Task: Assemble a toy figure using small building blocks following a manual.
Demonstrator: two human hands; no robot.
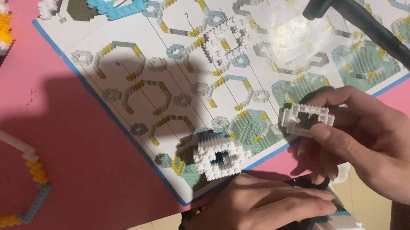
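From the head camera, the right hand (378,145) pinches a small white brick ring (305,119) between thumb and fingers, just above the near edge of the instruction sheet (122,89). The left hand (260,213) lies curled over a larger white-and-teal brick piece (336,227) below the desk (64,165) edge. 1 white round assembly (219,156) sits on the sheet beside the ring; a black tool (360,10) lies well apart at the far right. The ring looks fragile: a tighter squeeze could pop bricks loose, and loose bricks may roll off the desk edge.
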